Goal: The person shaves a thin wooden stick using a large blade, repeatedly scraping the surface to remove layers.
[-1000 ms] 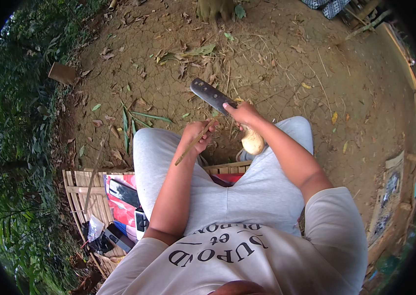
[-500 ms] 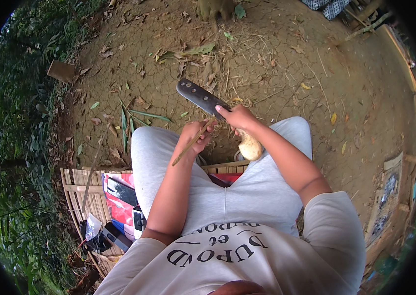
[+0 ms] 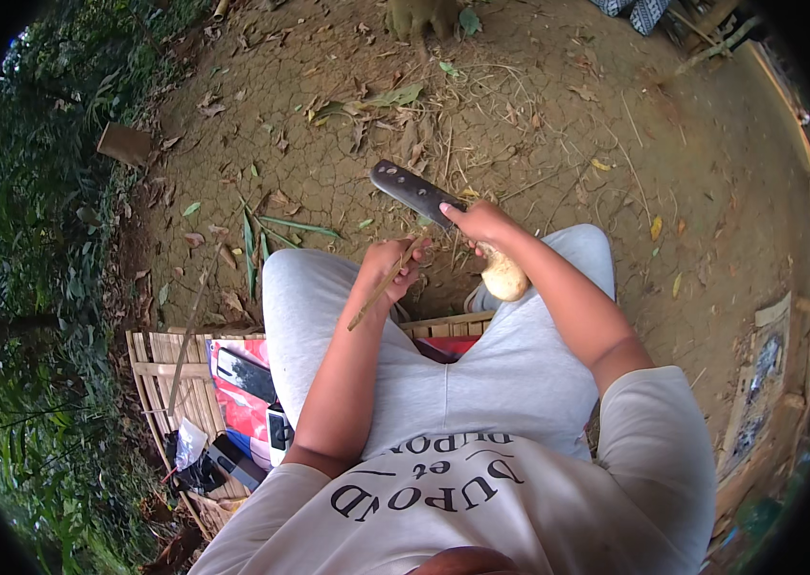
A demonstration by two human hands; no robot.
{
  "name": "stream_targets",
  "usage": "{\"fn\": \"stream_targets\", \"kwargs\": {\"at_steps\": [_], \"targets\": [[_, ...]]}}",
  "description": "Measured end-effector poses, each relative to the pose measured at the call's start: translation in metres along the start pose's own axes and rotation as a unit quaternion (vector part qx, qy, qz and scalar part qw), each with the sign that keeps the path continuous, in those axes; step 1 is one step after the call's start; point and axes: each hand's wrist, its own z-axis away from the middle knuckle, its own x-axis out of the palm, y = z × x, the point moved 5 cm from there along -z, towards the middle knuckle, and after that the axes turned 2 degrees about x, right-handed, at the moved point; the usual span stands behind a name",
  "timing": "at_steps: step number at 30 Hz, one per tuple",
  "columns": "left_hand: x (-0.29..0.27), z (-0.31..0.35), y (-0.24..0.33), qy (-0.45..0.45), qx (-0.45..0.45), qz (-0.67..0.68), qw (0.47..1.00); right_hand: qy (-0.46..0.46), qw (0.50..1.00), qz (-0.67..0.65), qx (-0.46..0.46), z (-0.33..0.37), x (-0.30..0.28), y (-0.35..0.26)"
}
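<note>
Bare, cracked brown earth strewn with dry leaves and straw lies under a seated person in grey trousers. A thin, pale bamboo sliver [image 3: 386, 286] is clasped in the left hand [image 3: 387, 271] above the knees, while a large dark-bladed knife with a pale wooden handle [image 3: 419, 195] is grasped in the right hand [image 3: 483, 223], its blade just beyond the sliver's upper end. The sliver is judged part-trimmed, with shaving apparently left; a slatted wooden bench [image 3: 167, 383] bearing a red cloth [image 3: 244, 410] lies beside the left thigh.

daylight soft, even | shadows faint | sharp centre | fisheye-bent, black rim
</note>
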Motion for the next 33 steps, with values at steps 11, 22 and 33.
{"fn": "stream_targets", "kwargs": {"at_steps": [11, 22, 33], "targets": [[0.002, 0.004, 0.003, 0.0, 0.01, -0.004, 1.0, 0.003, 1.0, 0.02, 0.002, -0.002, 0.001, 0.001], [0.002, 0.008, 0.005, 0.019, 0.004, 0.003, 1.0, -0.003, 1.0, -0.005, 0.006, 0.008, 0.004, -0.006], [-0.001, 0.013, 0.008, 0.035, 0.019, -0.013, 0.999, -0.101, 0.992, -0.061, -0.054, 0.034, 0.023, -0.026]]}}
